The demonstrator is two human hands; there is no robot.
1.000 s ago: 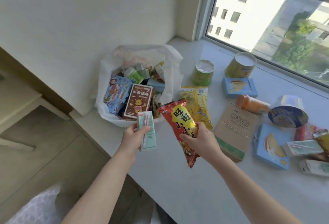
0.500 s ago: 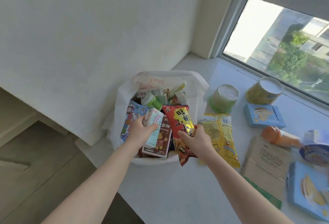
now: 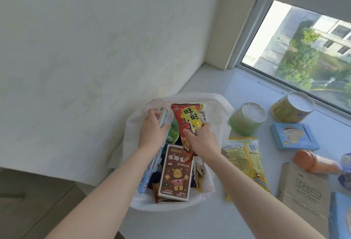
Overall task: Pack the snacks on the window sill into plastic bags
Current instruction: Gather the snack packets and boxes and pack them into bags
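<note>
- Over the mouth of the white plastic bag (image 3: 218,109), in the head view, the left hand (image 3: 152,132) grips a slim pale carton (image 3: 166,119). Its fingers are curled round the carton's edge. The carton tilts toward the bag's far side, probably to slip into a gap between packed things.
- Just right of that, also above the bag, the right hand (image 3: 203,142) pinches a red snack packet (image 3: 187,119) low on its body between thumb and fingers. The packet stands on end, likely because room inside is short.
- Inside the bag, on the side nearest the person, a brown box (image 3: 174,174) leans upright among other packs. The bag looks nearly full.
- Right of the bag on the window sill (image 3: 190,219) lie the unpacked snacks:
  - a yellow packet (image 3: 247,161) just beside the bag
  - a green tub (image 3: 247,119)
  - farther right, a yellow tub (image 3: 290,107), a blue box (image 3: 294,136), an orange bottle (image 3: 313,161) and a kraft paper pouch (image 3: 303,187)
</note>
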